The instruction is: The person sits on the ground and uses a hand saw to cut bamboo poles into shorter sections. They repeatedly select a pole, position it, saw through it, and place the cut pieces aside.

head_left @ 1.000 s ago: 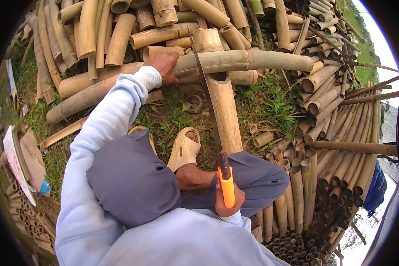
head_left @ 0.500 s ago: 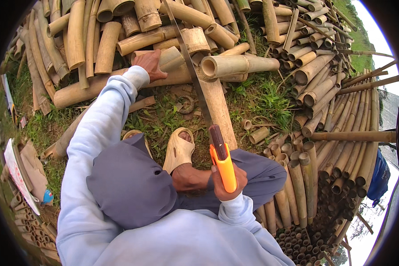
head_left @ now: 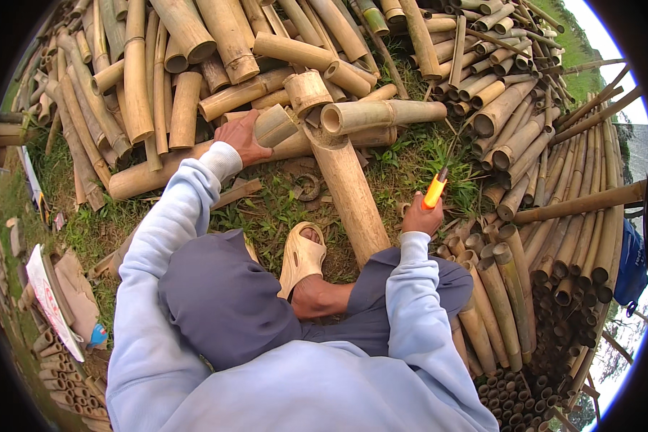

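My left hand [head_left: 243,138] is closed on a short piece of bamboo [head_left: 275,127], pale at its right end. The piece lies over a long bamboo pole [head_left: 147,176] on the ground. Off to the right, my right hand [head_left: 419,216] grips a handsaw [head_left: 434,192] by its orange handle. The saw's blade points away from me and shows only as a thin line. Between my hands, a thick bamboo pole [head_left: 349,191] slopes from my right leg up to the crossing pole. A cut bamboo tube [head_left: 389,114] rests across its far end, beside an upright stub [head_left: 307,91].
Cut bamboo tubes [head_left: 230,50] are heaped at the far side. More stacked lengths [head_left: 511,119] stand at the right, with upright tubes [head_left: 507,270] near my right knee. Grass [head_left: 450,191] covers the ground. A white board [head_left: 49,299] leans at the left.
My right hand has swung the saw away to the right, off the bamboo near the middle. My left hand keeps its hold on the bamboo piece. The whole view has shifted slightly.
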Motion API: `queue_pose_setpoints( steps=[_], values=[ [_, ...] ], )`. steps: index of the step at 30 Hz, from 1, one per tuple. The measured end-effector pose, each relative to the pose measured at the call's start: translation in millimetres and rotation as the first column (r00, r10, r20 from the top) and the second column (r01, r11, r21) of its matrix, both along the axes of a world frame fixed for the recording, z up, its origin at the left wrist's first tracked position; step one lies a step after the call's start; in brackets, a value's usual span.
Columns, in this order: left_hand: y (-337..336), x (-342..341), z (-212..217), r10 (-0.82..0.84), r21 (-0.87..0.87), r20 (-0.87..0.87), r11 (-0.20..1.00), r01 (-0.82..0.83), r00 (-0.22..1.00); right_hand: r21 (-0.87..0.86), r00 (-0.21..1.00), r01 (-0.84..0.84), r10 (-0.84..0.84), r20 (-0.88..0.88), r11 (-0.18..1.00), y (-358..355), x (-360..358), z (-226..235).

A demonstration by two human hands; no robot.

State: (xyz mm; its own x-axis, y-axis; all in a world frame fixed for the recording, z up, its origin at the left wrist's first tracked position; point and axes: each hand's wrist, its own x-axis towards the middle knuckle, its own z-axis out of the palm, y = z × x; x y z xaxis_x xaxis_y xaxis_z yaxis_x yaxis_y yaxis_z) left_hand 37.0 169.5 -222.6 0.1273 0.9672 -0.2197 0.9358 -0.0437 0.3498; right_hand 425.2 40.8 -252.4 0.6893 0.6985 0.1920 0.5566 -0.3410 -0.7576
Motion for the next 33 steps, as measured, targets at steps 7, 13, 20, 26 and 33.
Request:
queue_pose_setpoints(
  steps=[7,13,20,26,33],
  values=[
    [-17.4,-29.4,80.0,-0.034,0.093,0.17,0.995,0.019,0.985,-0.136,0.966,-0.173,0.195,0.17,0.975,-20.7,-34.9,-13.3],
    [10.3,4.2,158.0,-0.184,0.231,0.3,0.966,0.116,0.936,0.139,0.431,-0.783,0.69,-0.582,0.606,-15.4,-227.3,35.2],
    [12.5,135.7,215.8,-0.433,0.406,0.351,0.869,0.282,0.83,0.337,0.453,-0.513,0.583,-0.675,0.79,-5.4,-285.8,55.1],
    [-45.8,232.2,272.3,-0.656,0.683,-0.104,0.498,0.533,0.747,0.583,0.62,-0.121,0.52,-0.587,0.803,-2.7,-189.4,103.3],
    [-65.2,165.1,296.4,-0.774,0.762,0.166,0.494,0.419,0.611,0.785,0.818,0.366,0.228,-0.527,0.5,-106.1,72.0,190.4]
  ],
)
